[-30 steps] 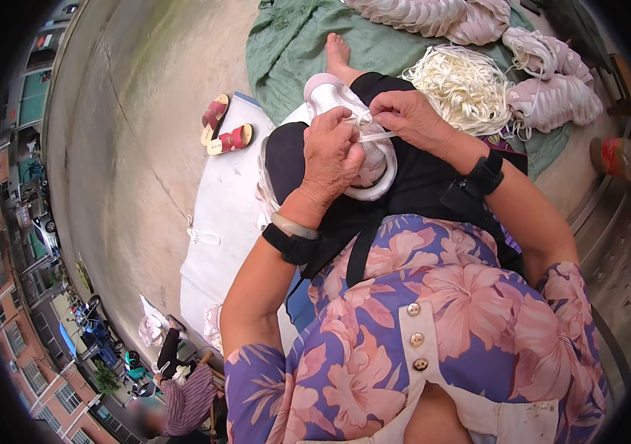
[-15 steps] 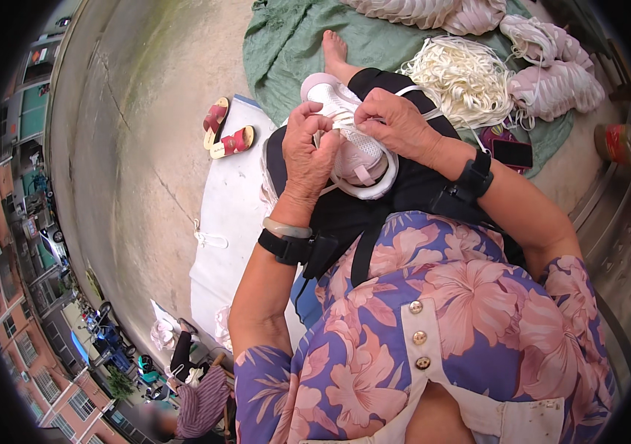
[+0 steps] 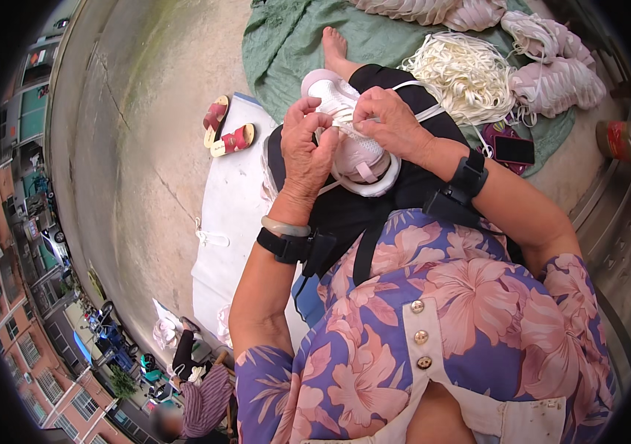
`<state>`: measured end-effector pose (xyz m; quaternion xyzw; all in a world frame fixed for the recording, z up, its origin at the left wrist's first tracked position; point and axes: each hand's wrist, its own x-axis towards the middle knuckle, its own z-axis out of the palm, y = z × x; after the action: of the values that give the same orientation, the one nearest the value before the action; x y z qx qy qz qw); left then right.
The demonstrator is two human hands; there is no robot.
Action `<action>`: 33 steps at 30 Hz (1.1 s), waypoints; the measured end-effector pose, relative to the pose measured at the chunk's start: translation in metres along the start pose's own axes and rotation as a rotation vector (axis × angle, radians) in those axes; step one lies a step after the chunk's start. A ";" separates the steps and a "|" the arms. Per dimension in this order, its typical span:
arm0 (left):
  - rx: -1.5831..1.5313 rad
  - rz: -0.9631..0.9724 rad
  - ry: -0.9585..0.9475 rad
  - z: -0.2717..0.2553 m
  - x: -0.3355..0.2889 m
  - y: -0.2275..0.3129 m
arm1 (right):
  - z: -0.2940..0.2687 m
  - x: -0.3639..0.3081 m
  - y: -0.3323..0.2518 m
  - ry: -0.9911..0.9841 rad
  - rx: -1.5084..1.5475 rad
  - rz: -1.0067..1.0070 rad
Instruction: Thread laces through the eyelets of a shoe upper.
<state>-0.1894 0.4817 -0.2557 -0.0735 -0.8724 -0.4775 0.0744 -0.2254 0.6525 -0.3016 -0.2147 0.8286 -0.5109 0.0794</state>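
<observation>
As R grip (image 3: 388, 127) pinches lace (image 3: 342, 120), shoe (image 3: 356, 157) u/neath

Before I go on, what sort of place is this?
Probably an outdoor yard or roadside: bare concrete stretches off to the left, with a car and building fronts along its far edge.

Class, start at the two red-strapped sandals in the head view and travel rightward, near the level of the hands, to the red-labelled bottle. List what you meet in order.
Two red-strapped sandals, bare left hand, bare right hand, rectangular black-screened phone, see-through red-labelled bottle.
</observation>
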 end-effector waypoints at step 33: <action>0.232 0.108 0.064 0.005 -0.003 -0.010 | -0.002 -0.006 0.002 0.024 -0.209 -0.182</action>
<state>-0.1888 0.4802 -0.2671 -0.0962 -0.9137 -0.3707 0.1357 -0.2210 0.6572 -0.3027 -0.2899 0.8553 -0.4294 0.0000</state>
